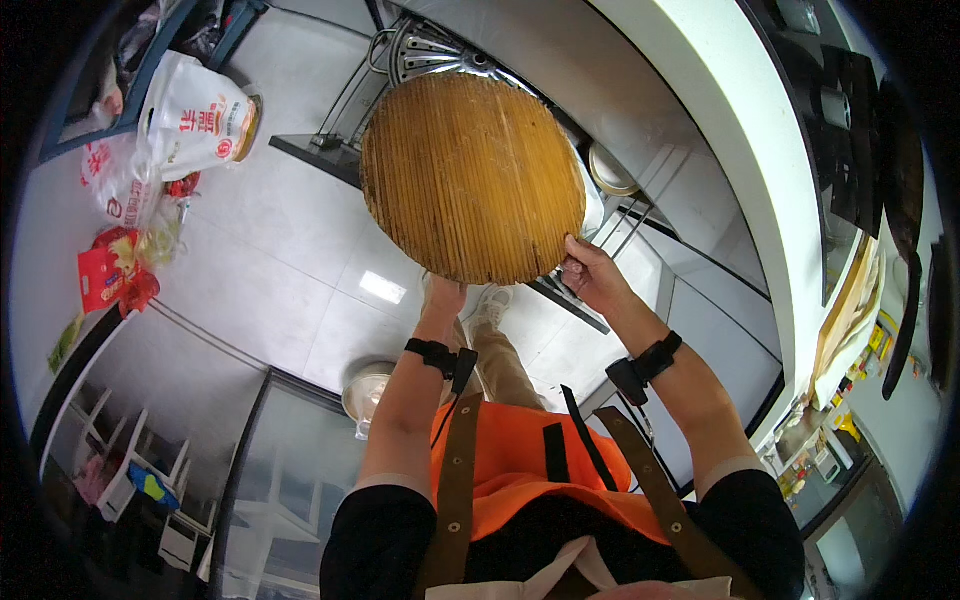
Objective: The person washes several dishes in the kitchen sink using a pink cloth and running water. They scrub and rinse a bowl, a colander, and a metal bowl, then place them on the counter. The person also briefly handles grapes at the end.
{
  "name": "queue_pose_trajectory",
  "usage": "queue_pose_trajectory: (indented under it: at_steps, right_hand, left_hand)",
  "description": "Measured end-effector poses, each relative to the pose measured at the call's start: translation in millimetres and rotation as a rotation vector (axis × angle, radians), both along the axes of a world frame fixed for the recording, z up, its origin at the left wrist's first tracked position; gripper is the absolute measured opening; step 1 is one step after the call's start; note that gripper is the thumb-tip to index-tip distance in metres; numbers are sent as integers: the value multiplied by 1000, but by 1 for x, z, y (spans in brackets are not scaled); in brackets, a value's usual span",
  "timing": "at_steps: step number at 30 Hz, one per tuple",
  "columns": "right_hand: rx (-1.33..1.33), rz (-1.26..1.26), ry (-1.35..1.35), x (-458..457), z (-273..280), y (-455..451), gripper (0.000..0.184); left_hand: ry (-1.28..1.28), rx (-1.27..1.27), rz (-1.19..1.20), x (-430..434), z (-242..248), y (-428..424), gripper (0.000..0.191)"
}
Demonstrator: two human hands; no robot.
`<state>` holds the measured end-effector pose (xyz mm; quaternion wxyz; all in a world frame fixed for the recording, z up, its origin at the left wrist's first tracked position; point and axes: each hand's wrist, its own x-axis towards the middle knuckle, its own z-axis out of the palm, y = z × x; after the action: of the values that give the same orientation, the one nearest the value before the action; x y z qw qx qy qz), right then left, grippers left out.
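A thick, round wooden board (472,180) with dark grain lines and a rough edge is held out in front of me. My left hand (446,294) grips its near edge, with the fingers hidden underneath. At the lower right rim, my right hand (596,274) has its thumb by the edge and its fingers curled below. Under the board is a pulled-out wire drawer (349,109), mostly covered by it. A slotted round metal rack (429,56) shows past the board's far edge. To the right, a round metal pan or lid (611,171) sits partly beneath the counter.
A white counter edge (720,112) curves along the right. On the left floor stand a white printed bag (196,112), plastic bags (124,184) and a red package (112,274). A metal bowl (369,390) is by my left forearm, near a glass door (292,480).
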<state>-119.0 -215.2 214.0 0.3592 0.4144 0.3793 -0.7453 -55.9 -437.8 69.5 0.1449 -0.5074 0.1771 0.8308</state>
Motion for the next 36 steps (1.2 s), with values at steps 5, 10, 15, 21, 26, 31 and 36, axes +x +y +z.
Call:
queue_pose_trajectory:
  at_steps: [5,10,15,21,26,31,36]
  right_hand:
    - [49,13,-108,26,8,16,16]
    - [39,-38,-158,83,21,50,21]
    - [164,-204,-252,128,23,83,21]
    - [187,-380,-158,144,-42,108,11]
    - [130,-472,-57,136,-105,116,9]
    - [295,-519,-156,124,-155,118,9]
    - [251,-529,-262,118,-165,120,15]
  left_hand:
    - [-103,63,28,-7,39,-6,15]
    - [-229,73,60,-4,70,-5,16]
    - [-69,2,-112,29,16,-16,14]
    - [139,-126,-300,55,-19,-26,13]
    - [1,-125,-282,45,-2,-24,12]
    - [-141,-168,-311,38,4,-24,13]
    - [41,-169,-429,31,0,-22,15]
